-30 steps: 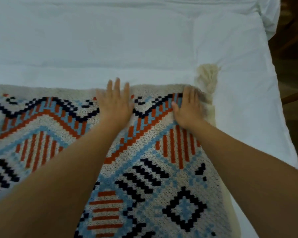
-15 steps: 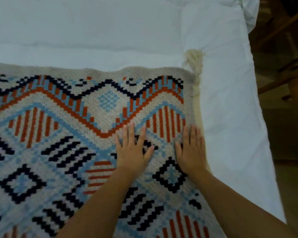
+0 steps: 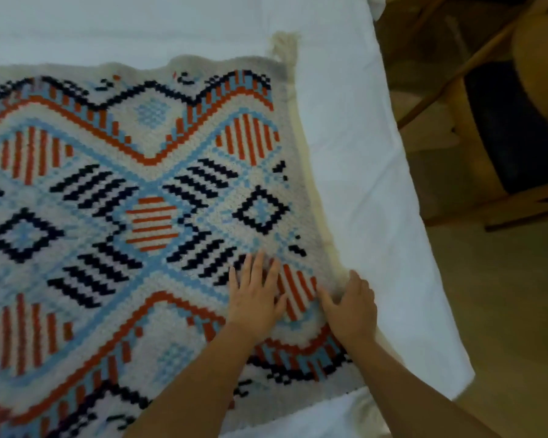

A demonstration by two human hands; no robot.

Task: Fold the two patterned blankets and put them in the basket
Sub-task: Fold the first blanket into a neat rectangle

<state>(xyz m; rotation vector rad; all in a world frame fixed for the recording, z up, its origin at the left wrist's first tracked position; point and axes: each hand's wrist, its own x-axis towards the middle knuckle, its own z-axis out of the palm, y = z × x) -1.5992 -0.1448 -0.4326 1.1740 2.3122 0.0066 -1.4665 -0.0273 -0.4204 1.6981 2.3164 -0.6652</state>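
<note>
The blanket [image 3: 140,200] runs past the left and bottom edges, its pattern smeared by blur. The left hand [image 3: 255,298] and right hand [image 3: 351,308] cover the weave beneath them, and both forearms [image 3: 203,374] are cut off at the bottom. The wooden chair [image 3: 503,137] is cropped at the right edge; the tassel [image 3: 283,45] is too blurred to show strands.
</note>
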